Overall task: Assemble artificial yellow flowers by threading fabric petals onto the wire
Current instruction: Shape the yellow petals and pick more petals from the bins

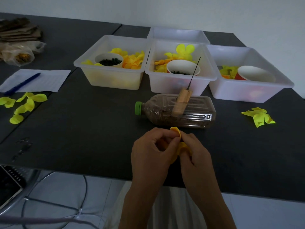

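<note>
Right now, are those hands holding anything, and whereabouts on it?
Yes: both the left hand and right hand pinch a yellow fabric petal between them, around its middle.

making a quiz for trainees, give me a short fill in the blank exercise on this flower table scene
1. Both hands, left hand and right hand, hold an orange-yellow fabric ____.
2. The bottle lying on its side has a ____ cap.
3. The blue pen lies on a sheet of ____.
4. The wire rises from a ____ block on the bottle.

Missing words: petal; green; paper; wooden
</note>
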The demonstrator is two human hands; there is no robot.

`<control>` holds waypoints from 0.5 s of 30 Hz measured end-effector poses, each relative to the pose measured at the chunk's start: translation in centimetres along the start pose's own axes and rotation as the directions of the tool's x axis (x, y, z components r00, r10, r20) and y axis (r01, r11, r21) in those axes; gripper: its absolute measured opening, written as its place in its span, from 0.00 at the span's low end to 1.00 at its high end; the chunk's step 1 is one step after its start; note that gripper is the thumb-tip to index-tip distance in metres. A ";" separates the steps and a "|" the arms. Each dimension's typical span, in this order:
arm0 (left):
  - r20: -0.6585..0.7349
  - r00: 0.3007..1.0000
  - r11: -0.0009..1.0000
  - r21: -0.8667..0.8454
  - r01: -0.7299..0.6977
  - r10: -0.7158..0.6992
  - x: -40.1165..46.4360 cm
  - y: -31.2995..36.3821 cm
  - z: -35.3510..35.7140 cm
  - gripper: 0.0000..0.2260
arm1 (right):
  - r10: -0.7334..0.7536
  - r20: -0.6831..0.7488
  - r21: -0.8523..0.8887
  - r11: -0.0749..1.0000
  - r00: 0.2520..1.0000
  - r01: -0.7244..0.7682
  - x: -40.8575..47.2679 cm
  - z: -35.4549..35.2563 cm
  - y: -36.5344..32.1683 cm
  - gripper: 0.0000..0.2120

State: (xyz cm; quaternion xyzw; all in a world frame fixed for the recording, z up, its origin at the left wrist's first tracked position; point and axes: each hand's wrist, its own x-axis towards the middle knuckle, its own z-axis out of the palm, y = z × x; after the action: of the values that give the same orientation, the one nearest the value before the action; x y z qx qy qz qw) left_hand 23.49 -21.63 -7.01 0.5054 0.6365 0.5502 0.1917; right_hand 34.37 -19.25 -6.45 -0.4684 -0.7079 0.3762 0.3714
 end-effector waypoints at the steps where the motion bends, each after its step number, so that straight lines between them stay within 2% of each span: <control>1: -0.001 1.000 1.000 -0.018 0.005 -0.005 0.0 0.0 0.0 0.07 | -0.001 -0.004 0.020 1.000 1.000 0.001 0.0 0.0 0.0 0.16; 5: 0.011 0.999 0.998 -0.046 0.032 -0.031 0.2 0.1 -0.2 0.08 | -0.024 0.005 0.082 0.996 1.000 0.024 0.0 0.0 -0.1 0.16; 11: 0.024 1.000 0.999 -0.037 0.022 -0.021 0.2 0.2 -0.2 0.02 | -0.055 -0.016 0.080 0.995 0.998 0.056 -0.1 0.2 -0.1 0.18; 15: -0.001 1.000 0.998 -0.063 0.015 -0.015 0.1 0.3 0.2 0.01 | -0.020 -0.036 0.160 0.987 0.999 0.025 -0.1 0.5 -0.1 0.19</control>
State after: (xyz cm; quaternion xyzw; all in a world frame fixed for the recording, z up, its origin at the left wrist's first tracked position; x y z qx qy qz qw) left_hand 23.75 -21.45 -6.82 0.4938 0.6228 0.5689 0.2112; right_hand 33.88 -19.47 -6.60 -0.4354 -0.6740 0.4195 0.4244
